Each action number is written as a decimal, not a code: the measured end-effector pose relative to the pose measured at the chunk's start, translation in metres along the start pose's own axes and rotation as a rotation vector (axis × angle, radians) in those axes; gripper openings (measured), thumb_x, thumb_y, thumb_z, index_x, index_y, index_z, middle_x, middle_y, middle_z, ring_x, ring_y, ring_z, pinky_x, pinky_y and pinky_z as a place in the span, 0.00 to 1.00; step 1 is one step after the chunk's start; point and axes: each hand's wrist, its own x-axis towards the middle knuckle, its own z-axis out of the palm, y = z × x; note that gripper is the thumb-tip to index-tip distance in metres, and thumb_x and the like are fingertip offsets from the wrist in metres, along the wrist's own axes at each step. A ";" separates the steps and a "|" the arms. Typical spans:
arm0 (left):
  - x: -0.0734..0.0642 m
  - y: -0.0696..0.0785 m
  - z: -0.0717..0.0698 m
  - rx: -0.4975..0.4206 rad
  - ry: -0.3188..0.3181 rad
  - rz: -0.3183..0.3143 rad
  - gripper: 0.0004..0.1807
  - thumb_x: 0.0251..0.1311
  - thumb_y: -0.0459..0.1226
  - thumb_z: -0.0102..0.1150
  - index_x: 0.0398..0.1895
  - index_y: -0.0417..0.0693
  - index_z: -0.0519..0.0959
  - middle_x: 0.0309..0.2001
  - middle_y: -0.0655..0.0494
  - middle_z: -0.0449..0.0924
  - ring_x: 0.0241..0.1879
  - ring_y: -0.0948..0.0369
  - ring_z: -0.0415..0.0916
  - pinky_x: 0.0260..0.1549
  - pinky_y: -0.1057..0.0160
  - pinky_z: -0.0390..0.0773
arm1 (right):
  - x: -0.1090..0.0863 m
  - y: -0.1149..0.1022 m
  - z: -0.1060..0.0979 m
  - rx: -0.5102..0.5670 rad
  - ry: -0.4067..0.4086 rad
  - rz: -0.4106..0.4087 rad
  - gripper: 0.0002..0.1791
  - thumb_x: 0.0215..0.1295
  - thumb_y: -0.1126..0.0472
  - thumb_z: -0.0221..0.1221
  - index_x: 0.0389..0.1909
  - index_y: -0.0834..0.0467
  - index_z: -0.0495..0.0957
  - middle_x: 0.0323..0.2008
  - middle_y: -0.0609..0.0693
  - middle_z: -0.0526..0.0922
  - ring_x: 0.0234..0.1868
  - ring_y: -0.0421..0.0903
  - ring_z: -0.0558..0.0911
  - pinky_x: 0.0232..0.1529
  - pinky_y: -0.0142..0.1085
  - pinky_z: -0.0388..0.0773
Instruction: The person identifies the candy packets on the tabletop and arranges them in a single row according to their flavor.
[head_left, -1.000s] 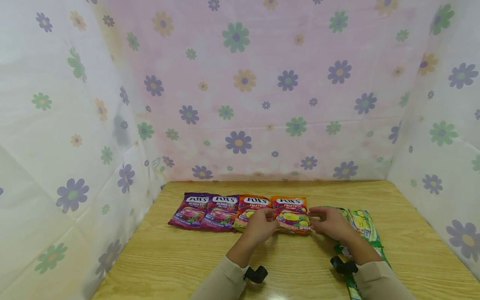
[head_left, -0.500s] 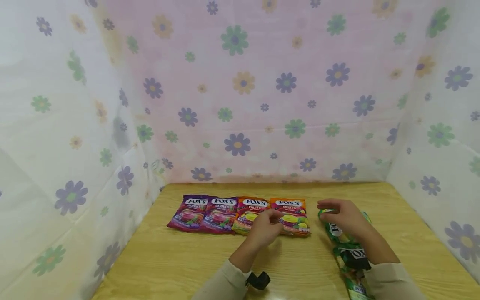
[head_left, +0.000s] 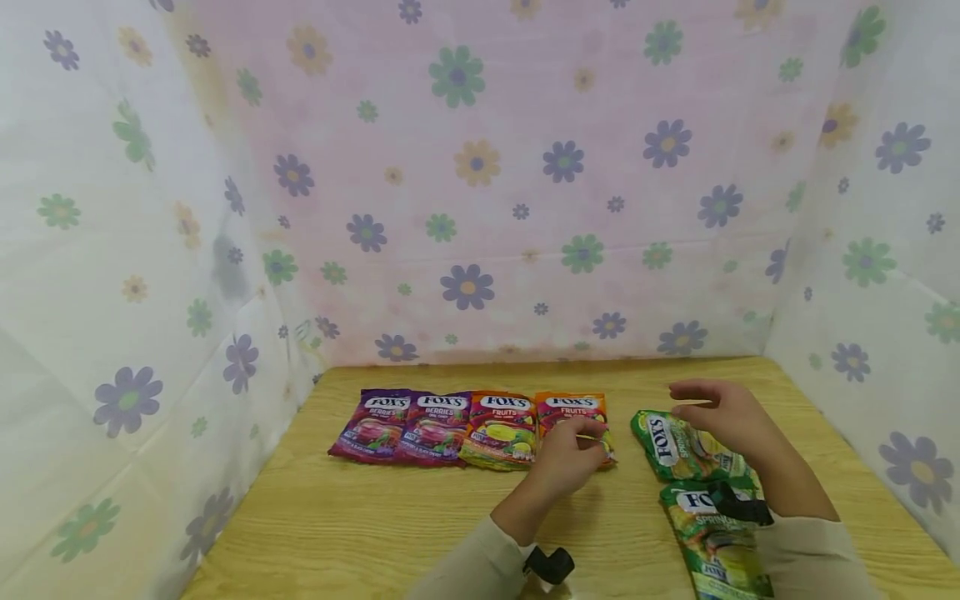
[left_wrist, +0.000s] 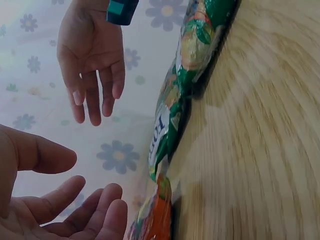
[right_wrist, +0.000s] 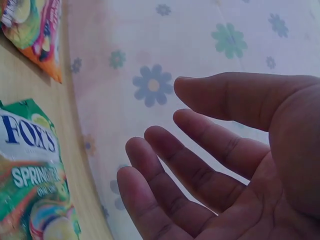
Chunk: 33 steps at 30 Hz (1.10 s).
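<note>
My left hand [head_left: 564, 460] hovers over the lower part of the right-hand orange candy bag [head_left: 573, 406], fingers loosely bent and holding nothing. My right hand [head_left: 733, 423] is raised above the upper green candy bag [head_left: 686, 450], which lies turned sideways. In the right wrist view the fingers [right_wrist: 200, 175] are spread, with nothing between them. A second green candy bag [head_left: 716, 542] lies just below the first, partly covered by the right sleeve. The left wrist view has both hands with relaxed fingers beside the green bags.
Another orange bag [head_left: 498, 429] and two purple bags, a near one [head_left: 435, 429] and an outer one [head_left: 375, 425], continue the row to the left, edges overlapping. Flower-print cloth [head_left: 465, 208] walls off the back and sides of the wooden table [head_left: 360, 533].
My right hand has moved right and up, from beside the orange bag to above the green ones, uncovering more of them. My left hand has shifted right across the orange bags.
</note>
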 end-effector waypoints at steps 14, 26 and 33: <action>0.001 0.003 0.053 -0.572 -0.381 -0.241 0.20 0.74 0.35 0.57 0.64 0.35 0.75 0.52 0.38 0.86 0.53 0.47 0.87 0.53 0.53 0.86 | -0.006 0.029 -0.023 -0.028 0.018 0.094 0.32 0.79 0.47 0.56 0.70 0.67 0.70 0.66 0.70 0.75 0.58 0.53 0.82 0.51 0.44 0.85; -0.001 0.007 0.079 -1.068 -0.338 -0.519 0.24 0.70 0.30 0.51 0.65 0.20 0.68 0.53 0.28 0.81 0.64 0.39 0.77 0.70 0.50 0.72 | -0.003 0.053 -0.025 -0.011 -0.067 0.299 0.40 0.81 0.43 0.49 0.75 0.74 0.59 0.72 0.78 0.60 0.69 0.77 0.65 0.61 0.65 0.75; 0.002 0.000 0.081 -1.142 -0.294 -0.570 0.26 0.71 0.31 0.50 0.64 0.17 0.65 0.56 0.25 0.77 0.67 0.37 0.73 0.72 0.49 0.69 | -0.002 0.062 -0.022 0.092 -0.056 0.332 0.42 0.81 0.42 0.47 0.76 0.74 0.56 0.73 0.79 0.57 0.69 0.75 0.67 0.58 0.56 0.81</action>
